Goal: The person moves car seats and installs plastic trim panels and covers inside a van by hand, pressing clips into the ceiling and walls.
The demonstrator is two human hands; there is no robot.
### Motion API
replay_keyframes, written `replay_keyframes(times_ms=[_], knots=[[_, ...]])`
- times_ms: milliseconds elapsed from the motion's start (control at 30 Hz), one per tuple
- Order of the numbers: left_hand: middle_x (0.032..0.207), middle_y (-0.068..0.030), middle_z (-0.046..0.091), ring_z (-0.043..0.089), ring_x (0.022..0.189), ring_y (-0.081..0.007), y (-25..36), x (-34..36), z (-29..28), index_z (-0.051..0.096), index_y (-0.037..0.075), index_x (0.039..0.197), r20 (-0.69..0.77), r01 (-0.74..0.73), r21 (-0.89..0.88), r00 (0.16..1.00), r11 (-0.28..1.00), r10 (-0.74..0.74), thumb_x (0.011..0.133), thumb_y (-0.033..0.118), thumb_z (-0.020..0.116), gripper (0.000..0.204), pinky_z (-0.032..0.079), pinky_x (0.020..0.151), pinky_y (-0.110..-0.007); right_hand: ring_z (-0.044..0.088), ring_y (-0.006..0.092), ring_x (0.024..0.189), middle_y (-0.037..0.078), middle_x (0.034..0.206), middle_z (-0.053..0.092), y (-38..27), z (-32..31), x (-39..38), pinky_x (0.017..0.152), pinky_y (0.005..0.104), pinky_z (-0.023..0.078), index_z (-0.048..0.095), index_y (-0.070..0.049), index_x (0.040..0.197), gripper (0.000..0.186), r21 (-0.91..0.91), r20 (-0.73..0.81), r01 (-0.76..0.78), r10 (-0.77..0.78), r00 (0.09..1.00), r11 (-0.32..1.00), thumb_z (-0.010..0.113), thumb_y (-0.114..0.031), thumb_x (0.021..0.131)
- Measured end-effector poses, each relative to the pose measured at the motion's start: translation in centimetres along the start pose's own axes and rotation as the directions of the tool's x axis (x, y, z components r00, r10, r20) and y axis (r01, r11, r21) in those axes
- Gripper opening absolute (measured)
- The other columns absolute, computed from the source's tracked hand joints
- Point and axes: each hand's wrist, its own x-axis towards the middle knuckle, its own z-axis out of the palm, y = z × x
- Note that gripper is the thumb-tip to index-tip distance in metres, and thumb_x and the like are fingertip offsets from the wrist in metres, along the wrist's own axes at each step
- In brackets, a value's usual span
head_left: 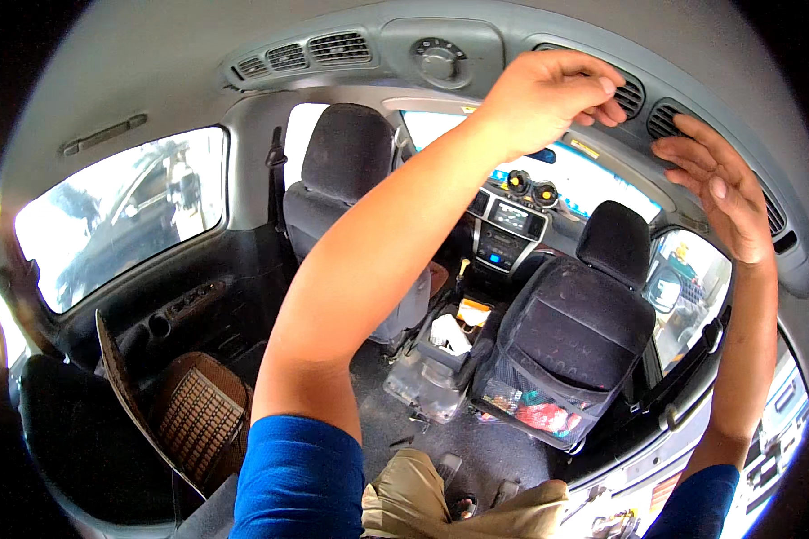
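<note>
Both my arms are raised to the overhead air-vent panel (382,45) along the roof. My left hand (562,99) is curled in front of a vent (633,94) right of the round dial (438,63), thumb close to the index finger; whether it holds anything, I cannot make out. My right hand (715,184) is open, fingers apart and slightly bent, its fingertips over or at the neighbouring vent (662,117); whether they touch it is unclear. Another vent (771,208) lies partly behind that hand.
Two front seats (566,332) with headrests and a centre console (436,359) are below. A woven seat mat (198,404) leans on the rear seat (63,422) at left. A grab handle (103,135) is above the left window. The dashboard (510,234) is ahead.
</note>
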Motion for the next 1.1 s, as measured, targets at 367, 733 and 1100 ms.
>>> replay_keyframes(times_ms=[367,733,1100], knots=[[0.073,-0.0066,0.057,0.061,0.063,-0.0184,-1.5,-7.5,-4.0,0.058,0.000,0.090,-0.609,0.246,0.045,0.775,0.968,-0.169,0.093,0.042,0.057,0.043,0.049,0.059,-0.030,0.059,0.0244,0.104,0.016,0.113,0.061,0.7,1.3,-2.8,0.093,0.0353,0.045,0.046,0.001,0.134,0.068,0.083,0.035,-0.053,0.050,0.998,0.995,0.067,-0.038,0.082],[0.071,-0.0094,0.062,0.064,0.064,-0.0210,-0.6,-5.4,-7.8,0.060,-0.003,0.093,-0.721,0.414,0.471,0.689,0.779,0.069,0.082,0.050,0.066,0.055,0.048,0.060,-0.033,0.064,0.0182,0.085,0.009,0.092,0.066,3.7,6.7,-11.0,0.078,0.0312,0.051,0.064,0.002,0.104,0.027,-0.027,0.245,-0.178,0.179,0.953,0.984,0.070,-0.007,0.079],[0.094,-0.0126,0.065,0.066,0.082,-0.0331,2.6,-6.3,-6.9,0.060,0.007,0.099,-0.437,0.463,0.886,0.857,-0.034,0.273,0.077,0.040,0.070,0.040,0.053,0.070,-0.043,0.065,0.0191,0.082,0.010,0.089,0.066,5.3,7.6,-13.5,0.075,0.0311,0.051,0.064,0.001,0.101,0.025,-0.108,0.249,-0.161,0.184,0.951,0.981,0.071,-0.001,0.077]])
